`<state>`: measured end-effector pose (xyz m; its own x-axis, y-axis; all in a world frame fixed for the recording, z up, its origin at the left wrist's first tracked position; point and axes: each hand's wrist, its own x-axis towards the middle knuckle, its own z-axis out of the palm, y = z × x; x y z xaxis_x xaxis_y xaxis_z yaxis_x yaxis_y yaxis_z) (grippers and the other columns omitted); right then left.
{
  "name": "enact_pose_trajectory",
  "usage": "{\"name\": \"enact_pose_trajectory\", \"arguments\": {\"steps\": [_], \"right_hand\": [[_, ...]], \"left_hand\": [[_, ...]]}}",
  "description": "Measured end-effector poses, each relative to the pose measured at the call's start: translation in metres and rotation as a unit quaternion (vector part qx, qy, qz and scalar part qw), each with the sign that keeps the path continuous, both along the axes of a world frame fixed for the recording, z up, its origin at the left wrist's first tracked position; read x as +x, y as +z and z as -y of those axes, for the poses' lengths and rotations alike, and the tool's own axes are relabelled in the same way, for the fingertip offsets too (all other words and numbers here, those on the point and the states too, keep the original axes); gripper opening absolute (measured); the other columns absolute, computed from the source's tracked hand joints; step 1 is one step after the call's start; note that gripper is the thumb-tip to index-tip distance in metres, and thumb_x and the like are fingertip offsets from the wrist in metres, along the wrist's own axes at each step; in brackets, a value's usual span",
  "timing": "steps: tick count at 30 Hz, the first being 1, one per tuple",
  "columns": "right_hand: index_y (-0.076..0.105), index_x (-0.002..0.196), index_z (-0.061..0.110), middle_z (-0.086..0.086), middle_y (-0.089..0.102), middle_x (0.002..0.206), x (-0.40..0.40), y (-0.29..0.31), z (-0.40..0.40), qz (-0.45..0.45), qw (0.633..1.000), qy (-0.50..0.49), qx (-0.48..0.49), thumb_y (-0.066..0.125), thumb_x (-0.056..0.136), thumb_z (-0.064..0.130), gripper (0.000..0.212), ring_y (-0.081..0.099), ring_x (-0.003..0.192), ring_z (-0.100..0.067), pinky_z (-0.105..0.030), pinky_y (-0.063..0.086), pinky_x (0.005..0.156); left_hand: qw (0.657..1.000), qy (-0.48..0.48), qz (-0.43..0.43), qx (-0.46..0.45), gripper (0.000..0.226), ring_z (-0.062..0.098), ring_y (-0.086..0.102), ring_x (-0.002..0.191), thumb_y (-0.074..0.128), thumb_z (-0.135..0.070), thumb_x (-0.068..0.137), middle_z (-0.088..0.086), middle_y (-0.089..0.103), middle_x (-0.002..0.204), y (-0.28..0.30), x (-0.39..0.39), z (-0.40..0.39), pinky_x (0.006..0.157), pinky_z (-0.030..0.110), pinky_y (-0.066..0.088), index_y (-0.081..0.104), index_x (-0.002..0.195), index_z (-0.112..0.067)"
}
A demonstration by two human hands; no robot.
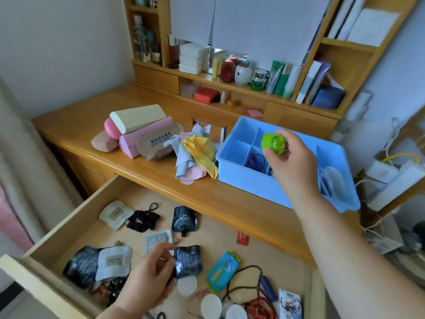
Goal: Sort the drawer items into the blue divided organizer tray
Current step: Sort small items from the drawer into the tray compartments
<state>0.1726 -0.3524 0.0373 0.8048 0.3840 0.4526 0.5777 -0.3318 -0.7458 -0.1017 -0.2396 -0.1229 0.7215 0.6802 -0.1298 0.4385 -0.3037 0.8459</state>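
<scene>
- head view: the right hand [290,157] is raised over the blue organizer tray [239,180], which stands on the wooden desk [96,116]. its fingers and thumb are curled and clamped on a small green item [274,144], held above the middle compartments of the tray.
- one front compartment of the tray holds dark blue and purple cords [255,161]; the long compartment on the right holds pale folded pouches [333,183].
- the left hand [149,276] is low in the open drawer [76,217]. its thumb and fingers pinch a dark blue sachet [189,259] at its left edge — the sachet lies just beside a white printed sachet [156,241].
- other things in the drawer: a black scrunchie [143,221], a white pouch [115,214] touching it, one more dark pouch [184,218] further back, a small red packet [242,238] near the front wall, a turquoise packet [222,270], round white pads [187,286] and a string of brown beads [243,279].
- on the desk, left of the tray, lies a heap of soft cloths [195,155] — yellow, grey and pink — and further left a group of glasses cases [138,130], piled together.
- the shelf [207,77] behind carries bottles and tubes.
</scene>
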Motion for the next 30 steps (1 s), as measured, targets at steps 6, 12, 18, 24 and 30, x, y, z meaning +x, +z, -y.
{"name": "enact_pose_trajectory", "arguments": {"steps": [6,12,18,24,30], "right_hand": [[0.062,0.074,0.018,-0.003,0.059,0.074,0.029,-0.015,-0.019,-0.049,0.948,0.040,-0.313,0.045,0.095,0.027,0.028,0.055,0.080,-0.027,-0.031,0.036,0.062],[0.060,0.112,0.025,0.004,0.054,0.130,0.023,-0.027,-0.009,0.045,0.863,0.092,-0.494,0.014,0.097,0.053,0.056,0.033,0.135,-0.017,-0.049,0.019,0.108],[0.061,0.109,0.029,0.004,0.057,0.114,0.030,-0.019,-0.021,-0.002,0.851,0.100,-0.515,0.016,0.089,0.069,0.064,0.043,0.123,-0.023,-0.047,0.032,0.100],[0.070,0.096,0.002,-0.014,0.065,0.103,0.000,-0.041,0.004,0.214,0.959,0.066,-0.177,0.064,0.085,0.031,0.032,0.056,0.100,-0.033,-0.037,0.043,0.087],[0.071,0.101,0.016,0.000,0.068,0.106,-0.088,-0.120,0.064,0.171,0.912,0.262,-0.264,0.060,0.088,0.022,0.018,0.060,0.097,-0.018,-0.039,0.051,0.084]], "left_hand": [[1.000,-0.021,-0.012,0.011,0.025,0.005,0.060,0.061,0.061,-0.008,0.088,-0.003,0.066,0.084,-0.007,0.002,0.003,0.059,0.016,0.050,0.059,0.103,-0.029],[0.998,-0.020,-0.068,-0.002,0.023,0.012,0.059,0.052,0.054,-0.016,0.092,-0.002,0.066,0.078,-0.013,0.002,0.000,0.048,0.028,0.051,0.055,0.103,-0.037],[0.994,0.021,-0.107,0.029,0.025,0.015,0.062,0.063,0.048,-0.013,0.093,-0.006,0.064,0.079,-0.019,-0.001,-0.011,0.057,0.030,0.052,0.056,0.108,-0.030],[0.990,-0.014,-0.139,0.013,0.021,0.010,0.060,0.053,0.055,-0.014,0.089,-0.006,0.066,0.071,-0.019,-0.003,-0.010,0.046,0.022,0.051,0.060,0.080,-0.032],[0.947,-0.221,-0.203,0.118,0.032,0.010,0.058,0.102,0.058,-0.019,0.083,-0.012,0.059,0.109,-0.026,0.004,0.004,0.086,0.019,0.045,0.062,0.113,-0.031]]}}
